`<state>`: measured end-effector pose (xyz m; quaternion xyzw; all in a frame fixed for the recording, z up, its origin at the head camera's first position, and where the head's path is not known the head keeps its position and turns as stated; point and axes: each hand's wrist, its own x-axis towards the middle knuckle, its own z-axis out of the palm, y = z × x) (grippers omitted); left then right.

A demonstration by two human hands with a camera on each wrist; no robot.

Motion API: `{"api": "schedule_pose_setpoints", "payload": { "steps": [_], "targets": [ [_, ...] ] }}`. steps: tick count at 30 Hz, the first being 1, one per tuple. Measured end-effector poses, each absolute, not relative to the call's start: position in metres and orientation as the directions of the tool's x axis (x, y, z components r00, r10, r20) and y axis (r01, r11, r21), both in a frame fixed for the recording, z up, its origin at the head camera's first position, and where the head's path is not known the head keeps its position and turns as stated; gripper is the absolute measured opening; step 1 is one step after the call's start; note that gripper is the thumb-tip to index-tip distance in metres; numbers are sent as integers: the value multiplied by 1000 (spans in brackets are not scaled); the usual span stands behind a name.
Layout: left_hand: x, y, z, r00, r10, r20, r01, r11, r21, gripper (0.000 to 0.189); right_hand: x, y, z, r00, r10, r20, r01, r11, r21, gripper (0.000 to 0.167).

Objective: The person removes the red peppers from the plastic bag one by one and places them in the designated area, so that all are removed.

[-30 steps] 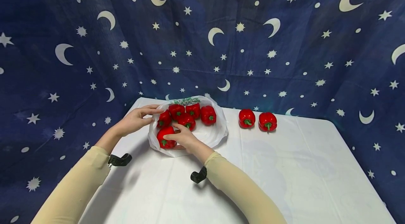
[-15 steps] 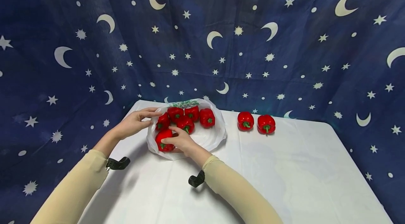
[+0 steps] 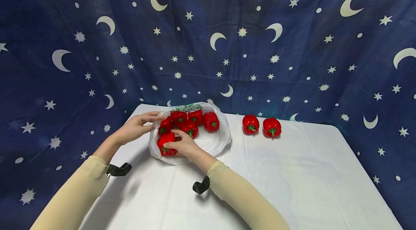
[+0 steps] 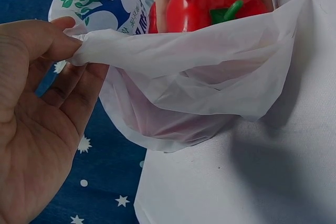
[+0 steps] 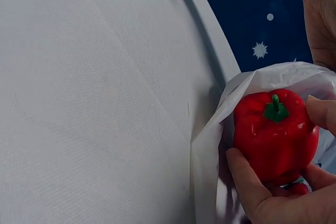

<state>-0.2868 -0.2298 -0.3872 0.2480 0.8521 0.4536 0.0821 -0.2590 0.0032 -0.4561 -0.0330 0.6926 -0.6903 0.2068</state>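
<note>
A white plastic bag (image 3: 225,134) with a green leafy print lies open-mouthed on the table, several red bell peppers inside it. My left hand (image 3: 134,129) pinches its left rim between thumb and fingers, as the left wrist view (image 4: 47,72) shows. Inside the bag's near-left side, my right hand (image 3: 186,144) grips a red bell pepper (image 5: 273,135), thumb and fingers around it, green stem exposed. Farther in lie other peppers, among them a middle one (image 3: 189,128) and one at the right (image 3: 211,121). The bag's front wall hides their lower parts in the left wrist view.
Two more red bell peppers, a left one (image 3: 250,124) and a right one (image 3: 272,127), stand side by side on the white-covered table (image 3: 308,172), right of the bag. Behind the table hangs a dark blue curtain (image 3: 201,20) with moons and stars.
The head view has shifted slightly. Both hands keep their places, the left at the bag's rim and the right around the same bell pepper.
</note>
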Motion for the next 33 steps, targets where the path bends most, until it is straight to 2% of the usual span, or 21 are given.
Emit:
{"api": "schedule_pose_setpoints", "payload": {
  "steps": [15, 33],
  "targets": [
    [-289, -232, -389, -866, 489, 105, 356, 456, 815, 39, -253, 27, -439, -910, -359, -207, 197, 65, -978, 76],
    [-289, -231, -386, -866, 490, 97, 345, 446, 826, 40, -249, 58, -414, -904, -359, -232, 230, 48, -972, 75]
  ]
}}
